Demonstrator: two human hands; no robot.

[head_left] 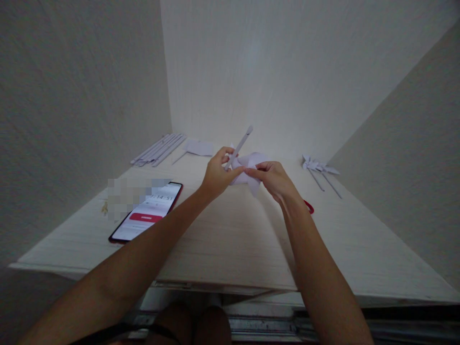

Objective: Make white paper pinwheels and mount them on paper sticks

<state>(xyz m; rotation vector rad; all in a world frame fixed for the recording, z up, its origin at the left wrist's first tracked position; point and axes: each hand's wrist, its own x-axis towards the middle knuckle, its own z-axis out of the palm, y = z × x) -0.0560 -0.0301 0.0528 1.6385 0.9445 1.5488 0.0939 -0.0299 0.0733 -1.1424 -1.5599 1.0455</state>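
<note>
Paper pinwheel (251, 167) and its white stick (240, 145) are pinched between closed left hand (215, 175) and right hand (273, 178) above the table (230, 239).

— Hands?
— Left hand (216, 173) grips a rolled white paper stick (240, 145), tilted up and away. Right hand (272, 178) pinches a folded white paper pinwheel (251, 165) against it.
— Surface?
— Pale wooden surface (230, 230). A red-edged smartphone (147, 212) lies at left, spare white paper sticks (158, 149) at far left, and finished white paper pinwheels (319, 166) at far right.
</note>
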